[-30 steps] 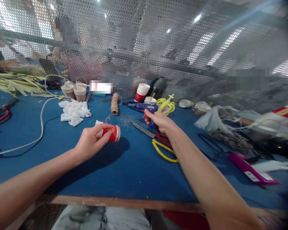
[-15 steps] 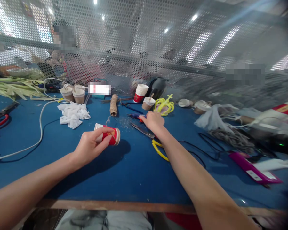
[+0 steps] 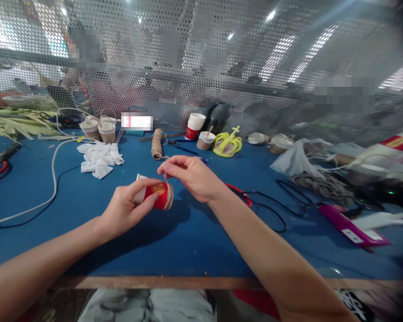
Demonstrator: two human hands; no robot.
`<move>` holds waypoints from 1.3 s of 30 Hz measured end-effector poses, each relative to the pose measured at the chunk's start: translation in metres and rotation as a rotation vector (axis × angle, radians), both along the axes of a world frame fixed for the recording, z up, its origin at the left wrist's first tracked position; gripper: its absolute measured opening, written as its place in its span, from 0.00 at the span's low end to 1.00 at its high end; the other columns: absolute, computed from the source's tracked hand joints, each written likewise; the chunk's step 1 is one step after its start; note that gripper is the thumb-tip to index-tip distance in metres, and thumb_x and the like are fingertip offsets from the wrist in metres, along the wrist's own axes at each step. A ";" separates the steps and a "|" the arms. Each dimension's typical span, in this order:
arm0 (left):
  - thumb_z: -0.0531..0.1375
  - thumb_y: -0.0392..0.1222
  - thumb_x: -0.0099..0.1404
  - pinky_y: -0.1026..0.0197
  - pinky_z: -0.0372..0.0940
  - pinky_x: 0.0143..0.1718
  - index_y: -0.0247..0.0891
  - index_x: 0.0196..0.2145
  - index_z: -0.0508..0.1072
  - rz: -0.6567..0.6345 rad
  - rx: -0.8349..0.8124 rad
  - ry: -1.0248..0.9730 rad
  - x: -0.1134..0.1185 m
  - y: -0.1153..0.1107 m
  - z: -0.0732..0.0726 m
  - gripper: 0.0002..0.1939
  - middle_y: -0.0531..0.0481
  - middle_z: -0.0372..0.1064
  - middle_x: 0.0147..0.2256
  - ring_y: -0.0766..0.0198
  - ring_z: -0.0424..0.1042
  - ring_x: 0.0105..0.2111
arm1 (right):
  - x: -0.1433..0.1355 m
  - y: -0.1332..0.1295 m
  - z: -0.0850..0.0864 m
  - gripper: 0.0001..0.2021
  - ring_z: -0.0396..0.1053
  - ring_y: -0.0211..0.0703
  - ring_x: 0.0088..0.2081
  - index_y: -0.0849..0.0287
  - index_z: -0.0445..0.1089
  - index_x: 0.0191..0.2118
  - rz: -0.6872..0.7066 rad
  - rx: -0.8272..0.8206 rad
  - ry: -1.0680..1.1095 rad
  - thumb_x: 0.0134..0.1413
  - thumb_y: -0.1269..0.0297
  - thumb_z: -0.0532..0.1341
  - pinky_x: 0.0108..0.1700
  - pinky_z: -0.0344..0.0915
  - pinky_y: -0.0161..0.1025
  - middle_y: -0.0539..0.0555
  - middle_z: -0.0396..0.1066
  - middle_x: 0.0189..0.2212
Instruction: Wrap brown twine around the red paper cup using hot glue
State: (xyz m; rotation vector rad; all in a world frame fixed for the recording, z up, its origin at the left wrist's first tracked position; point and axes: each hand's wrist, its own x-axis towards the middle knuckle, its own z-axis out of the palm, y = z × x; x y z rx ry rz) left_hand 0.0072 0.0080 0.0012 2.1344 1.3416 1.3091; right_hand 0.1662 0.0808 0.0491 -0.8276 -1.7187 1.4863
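My left hand (image 3: 127,205) grips a red and white paper cup (image 3: 159,190) lying on its side above the table, its base end pointing right. A gold emblem marks the red band, and brown twine (image 3: 169,197) circles the base end. My right hand (image 3: 196,176) is up close to that end, thumb and fingertips pinching a thin strand of twine. Behind the hands lies a twine spool (image 3: 157,144). A red curved handle (image 3: 243,193) shows past my right forearm; the rest of that tool is hidden.
Crumpled white cloth (image 3: 100,156) and twine-handled cups (image 3: 106,130) are at the back left. Stacked paper cups (image 3: 195,125), a small wrapped cup (image 3: 206,140) and a yellow crown-shaped piece (image 3: 228,144) stand behind. A black cable (image 3: 272,214) and purple box (image 3: 351,226) lie right.
My right hand has come left from the tools to the cup's base end and now pinches twine. The yellow scissor handle no longer shows; a red handle does. The cup has shifted slightly right.
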 end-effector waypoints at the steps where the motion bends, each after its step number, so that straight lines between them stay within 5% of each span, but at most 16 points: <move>1: 0.55 0.39 0.60 0.72 0.61 0.22 0.36 0.41 0.71 0.004 -0.027 -0.045 0.000 0.000 0.001 0.12 0.53 0.73 0.28 0.73 0.65 0.20 | 0.004 -0.002 0.002 0.08 0.64 0.32 0.29 0.60 0.71 0.25 -0.046 0.033 0.013 0.44 0.60 0.63 0.39 0.60 0.34 0.48 0.71 0.26; 10: 0.56 0.42 0.60 0.70 0.62 0.24 0.35 0.37 0.73 -0.051 -0.194 -0.208 0.002 0.001 0.001 0.11 0.49 0.73 0.31 0.69 0.68 0.24 | 0.016 -0.012 0.001 0.07 0.64 0.32 0.28 0.60 0.70 0.24 -0.195 0.169 -0.037 0.48 0.63 0.61 0.37 0.60 0.34 0.47 0.70 0.24; 29: 0.57 0.37 0.58 0.72 0.61 0.21 0.36 0.36 0.74 -0.074 -0.006 -0.106 0.004 -0.007 0.003 0.09 0.51 0.75 0.28 0.72 0.67 0.20 | 0.014 -0.006 -0.014 0.07 0.64 0.32 0.27 0.62 0.70 0.24 -0.174 0.104 -0.096 0.46 0.63 0.61 0.35 0.59 0.33 0.48 0.70 0.23; 35: 0.57 0.34 0.58 0.74 0.54 0.14 0.36 0.36 0.73 -0.092 0.086 -0.067 0.002 -0.009 0.003 0.08 0.58 0.69 0.17 0.77 0.55 0.12 | 0.014 -0.008 -0.018 0.08 0.64 0.34 0.28 0.62 0.70 0.25 -0.138 0.061 -0.126 0.47 0.62 0.61 0.35 0.59 0.35 0.49 0.70 0.24; 39: 0.58 0.33 0.56 0.74 0.55 0.15 0.36 0.35 0.73 -0.077 0.154 -0.056 0.001 -0.011 0.003 0.08 0.57 0.71 0.19 0.76 0.59 0.13 | 0.013 -0.013 -0.018 0.08 0.63 0.34 0.27 0.62 0.70 0.24 -0.149 0.039 -0.161 0.48 0.63 0.60 0.33 0.58 0.34 0.49 0.69 0.23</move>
